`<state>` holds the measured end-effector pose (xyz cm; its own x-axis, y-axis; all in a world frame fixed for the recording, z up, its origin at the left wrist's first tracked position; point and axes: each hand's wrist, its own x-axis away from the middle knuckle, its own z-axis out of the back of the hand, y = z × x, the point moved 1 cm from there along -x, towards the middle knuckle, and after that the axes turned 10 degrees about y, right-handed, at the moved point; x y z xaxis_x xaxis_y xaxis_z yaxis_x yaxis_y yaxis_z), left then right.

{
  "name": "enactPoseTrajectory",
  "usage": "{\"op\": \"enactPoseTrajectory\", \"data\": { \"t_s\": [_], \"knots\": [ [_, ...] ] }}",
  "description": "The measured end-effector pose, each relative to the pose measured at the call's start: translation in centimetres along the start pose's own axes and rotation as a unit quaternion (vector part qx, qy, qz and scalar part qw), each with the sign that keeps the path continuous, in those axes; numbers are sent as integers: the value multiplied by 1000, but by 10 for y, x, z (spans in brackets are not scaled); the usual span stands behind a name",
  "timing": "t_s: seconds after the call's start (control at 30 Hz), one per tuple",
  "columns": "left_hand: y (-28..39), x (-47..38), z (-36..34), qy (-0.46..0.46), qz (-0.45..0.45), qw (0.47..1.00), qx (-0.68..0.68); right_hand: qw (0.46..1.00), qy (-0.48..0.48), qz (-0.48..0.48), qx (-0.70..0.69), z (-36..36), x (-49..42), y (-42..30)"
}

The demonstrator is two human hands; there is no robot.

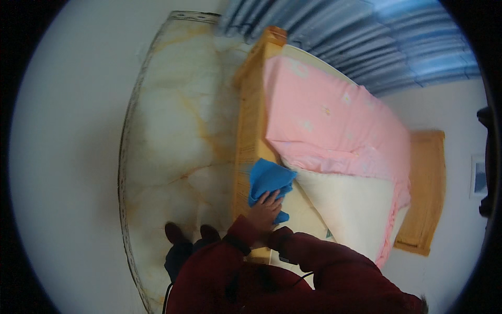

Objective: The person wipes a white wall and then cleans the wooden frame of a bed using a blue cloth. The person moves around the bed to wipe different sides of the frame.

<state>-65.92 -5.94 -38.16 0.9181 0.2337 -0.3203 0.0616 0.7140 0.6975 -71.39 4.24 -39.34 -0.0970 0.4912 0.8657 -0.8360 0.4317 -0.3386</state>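
Note:
My left hand (266, 211) lies palm down on a crumpled blue cloth (270, 178), its fingers pressing it against the bed's wooden side rail (247, 145). Part of the cloth pokes out beyond the fingertips and another bit shows below the hand. My right forearm in its dark red sleeve (313, 247) reaches in from the right. Its cuff ends beside my left wrist, and the right hand is mostly hidden there, so its grip is unclear. Right of the cloth, the pink quilt (333, 114) is folded back, showing its cream underside (353, 208) over a pale mattress (300, 212).
A wooden bedpost (276, 36) rises at the far corner, by blue curtains (333, 35). The wooden headboard (425, 188) stands against the right wall. Marble-patterned floor (176, 117) runs along the left, with my shoes (174, 232) on it, up to the white wall (70, 157).

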Motion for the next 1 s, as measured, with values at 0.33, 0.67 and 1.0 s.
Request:
{"op": "enactPoseTrajectory", "data": {
  "t_s": [0.33, 0.67, 1.0],
  "knots": [
    [33, 26, -3, -27, 64, 997, -13, 994, -27, 23, 105, 5, 19, 36],
    [58, 51, -27, -33, 141, 989, -21, 937, -19, 259, 235, -2, 59, 8],
    [74, 76, -19, -94, 138, 984, -54, 876, 221, 428, 23, 32, 129, 13]
  ]
}}
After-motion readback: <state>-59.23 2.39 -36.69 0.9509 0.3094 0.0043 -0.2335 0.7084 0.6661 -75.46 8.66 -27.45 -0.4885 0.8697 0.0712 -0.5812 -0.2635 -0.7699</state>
